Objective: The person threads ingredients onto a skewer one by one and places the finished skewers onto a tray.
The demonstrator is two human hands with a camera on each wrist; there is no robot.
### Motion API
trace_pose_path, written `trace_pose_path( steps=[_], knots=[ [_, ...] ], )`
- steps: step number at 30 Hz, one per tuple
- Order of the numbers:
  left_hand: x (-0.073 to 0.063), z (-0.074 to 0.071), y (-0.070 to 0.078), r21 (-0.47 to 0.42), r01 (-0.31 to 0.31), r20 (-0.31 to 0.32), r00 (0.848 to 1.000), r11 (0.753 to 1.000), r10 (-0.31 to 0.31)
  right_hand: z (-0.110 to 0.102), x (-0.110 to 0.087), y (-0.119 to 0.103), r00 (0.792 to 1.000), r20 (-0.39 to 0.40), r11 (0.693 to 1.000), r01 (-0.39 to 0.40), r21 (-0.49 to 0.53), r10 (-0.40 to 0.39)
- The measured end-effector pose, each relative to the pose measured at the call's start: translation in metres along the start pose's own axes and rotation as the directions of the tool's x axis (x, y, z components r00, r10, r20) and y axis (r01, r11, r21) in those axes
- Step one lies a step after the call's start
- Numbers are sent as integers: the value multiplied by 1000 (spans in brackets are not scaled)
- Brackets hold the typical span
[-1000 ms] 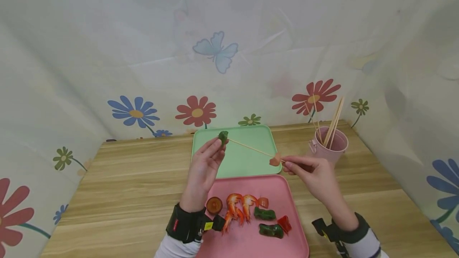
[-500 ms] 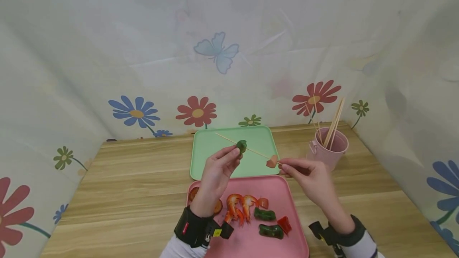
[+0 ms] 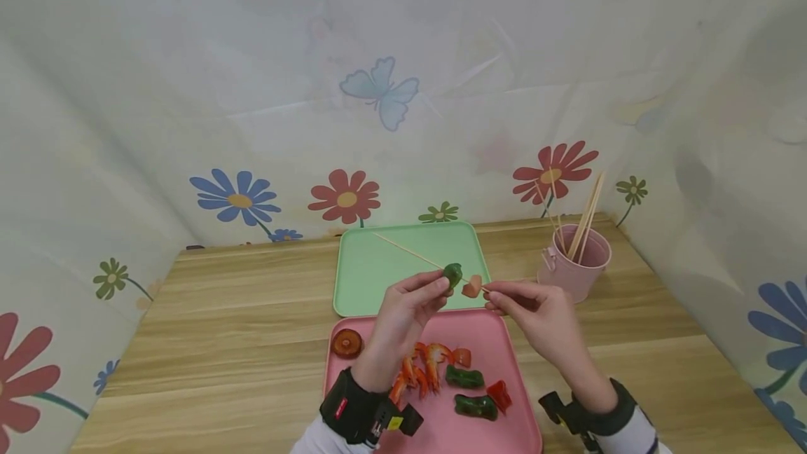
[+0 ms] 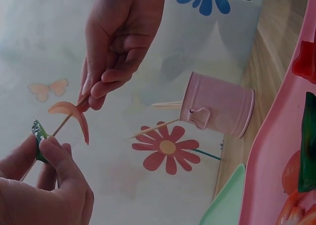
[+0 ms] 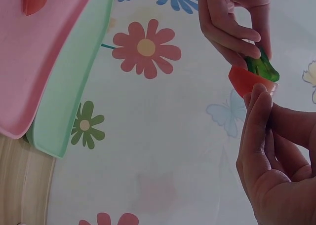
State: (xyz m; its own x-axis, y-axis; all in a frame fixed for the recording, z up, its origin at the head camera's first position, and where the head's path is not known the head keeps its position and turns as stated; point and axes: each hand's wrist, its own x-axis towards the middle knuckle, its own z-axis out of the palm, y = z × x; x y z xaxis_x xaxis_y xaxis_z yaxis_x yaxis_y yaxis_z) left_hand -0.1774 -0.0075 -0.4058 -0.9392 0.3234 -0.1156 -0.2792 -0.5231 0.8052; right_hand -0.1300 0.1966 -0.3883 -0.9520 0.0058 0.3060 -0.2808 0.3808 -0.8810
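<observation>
My left hand (image 3: 410, 307) pinches a green pepper piece (image 3: 452, 274) between thumb and fingers. A thin wooden skewer (image 3: 403, 249) passes through the pepper, its long free end reaching up and left over the green tray. My right hand (image 3: 543, 310) grips the skewer's other end with thumb and fingertips. Just off the right fingertips, a curved orange-pink food piece (image 3: 471, 286) sits on the skewer; the left wrist view shows it as a bent slice (image 4: 74, 117). Only a short stretch of skewer separates it from the pepper. Both hands are raised above the trays.
The pink tray (image 3: 441, 433) in front holds shrimp (image 3: 435, 363), green pepper pieces (image 3: 476, 406), a red piece (image 3: 500, 394) and a round brown slice (image 3: 347, 343). Behind lies the green tray (image 3: 372, 272). A pink bucket (image 3: 567, 275) with several skewers stands right. Patterned cloth surrounds the table.
My left hand has moved right, sliding the green pepper piece from the skewer's far tip along to near the orange-pink piece. My right hand has shifted slightly left.
</observation>
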Motion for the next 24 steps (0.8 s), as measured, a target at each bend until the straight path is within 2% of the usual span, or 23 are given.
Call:
trace_pose_path(
  steps=[9,24],
  knots=[
    [0,3,-5,-19,28,22,999,999,-28,0,0,0,1000,1,1000,-2,-2,2],
    [0,3,-5,-8,8,74,997,1000,-7,-2,2,4,1000,-2,999,6,44,-6]
  ],
)
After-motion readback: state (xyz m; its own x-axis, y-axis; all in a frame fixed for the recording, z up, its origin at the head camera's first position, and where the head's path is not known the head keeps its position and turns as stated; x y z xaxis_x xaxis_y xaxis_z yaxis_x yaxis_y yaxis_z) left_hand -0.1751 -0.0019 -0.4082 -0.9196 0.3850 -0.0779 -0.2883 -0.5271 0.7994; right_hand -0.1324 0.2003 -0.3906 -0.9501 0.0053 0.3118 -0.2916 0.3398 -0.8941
